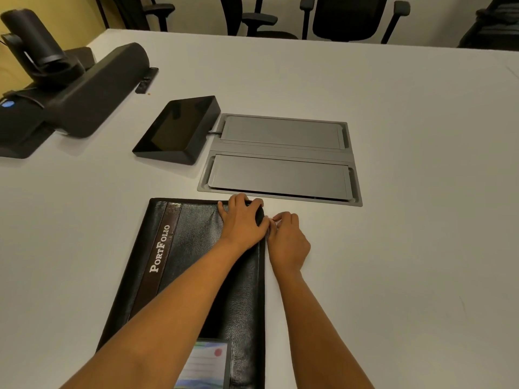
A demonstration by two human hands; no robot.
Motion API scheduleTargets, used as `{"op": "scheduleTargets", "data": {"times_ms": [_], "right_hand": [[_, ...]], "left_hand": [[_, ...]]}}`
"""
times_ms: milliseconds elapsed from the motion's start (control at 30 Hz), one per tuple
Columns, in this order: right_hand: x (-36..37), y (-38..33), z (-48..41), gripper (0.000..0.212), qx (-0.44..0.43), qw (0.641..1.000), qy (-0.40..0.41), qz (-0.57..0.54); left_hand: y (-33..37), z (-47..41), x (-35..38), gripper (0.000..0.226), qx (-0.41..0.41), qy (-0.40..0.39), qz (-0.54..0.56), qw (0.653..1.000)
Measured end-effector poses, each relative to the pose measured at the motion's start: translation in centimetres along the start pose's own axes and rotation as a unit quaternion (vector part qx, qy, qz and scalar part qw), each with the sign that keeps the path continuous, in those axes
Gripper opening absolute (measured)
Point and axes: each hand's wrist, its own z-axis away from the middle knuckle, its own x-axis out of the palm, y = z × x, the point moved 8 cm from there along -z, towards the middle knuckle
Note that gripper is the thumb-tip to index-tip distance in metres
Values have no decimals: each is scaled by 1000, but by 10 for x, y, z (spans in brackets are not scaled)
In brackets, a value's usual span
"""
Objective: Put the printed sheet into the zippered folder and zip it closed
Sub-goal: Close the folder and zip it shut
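Note:
A black leather zippered folder (193, 242) with a brown stripe reading "PortFolio" lies closed flat on the white table. My left hand (243, 220) presses down on its far right corner. Right beside it, my right hand (286, 240) pinches something small at the folder's right edge near that corner, where the zipper runs; the pull itself is too small to make out. No printed sheet is visible. A card window (207, 363) shows on the cover's near end.
A grey flip-lid cable box (280, 161) is set into the table just beyond the folder. A black touch panel (177, 130) sits to its left, and a black conference speaker with camera (70, 88) at far left. Office chairs (345, 18) line the far edge.

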Motion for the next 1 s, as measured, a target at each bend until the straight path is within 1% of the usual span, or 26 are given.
{"op": "scheduleTargets", "data": {"times_ms": [100,200,267,400,500,633,733,800,867,933,1000], "right_hand": [[0,-2,-2,19,-6,1000,6,-2],[-2,1,-2,19,-5,1000,10,-15],[-2,2,-1,20,-8,1000,9,-23],[-7,-1,4,26,-28,999,19,-39],[-7,0,8,17,-43,998,19,-31],[-2,-6,16,25,-81,997,7,-9],[3,-10,19,33,-97,995,-14,-16],[4,-11,19,39,-107,994,-13,1],[4,-12,20,42,-120,993,-13,5],[6,-14,22,45,-134,991,-20,8],[7,-15,22,45,-144,989,-27,12]], "left_hand": [[2,-6,-3,33,24,-14,-19,999],[20,-6,-1,21,102,-9,-12,995],[26,-4,-1,16,105,-3,14,994],[27,-12,-6,16,61,12,21,998],[28,-19,-8,18,33,11,19,999],[28,-27,-8,22,17,-27,0,999],[25,-35,-7,24,-9,-69,-20,997],[22,-40,-7,23,-30,-91,-22,995],[13,-45,-11,18,-72,-97,-28,992],[-2,-49,-23,13,-138,-74,-41,987],[-21,-52,-35,16,-200,-46,-29,978]]}}
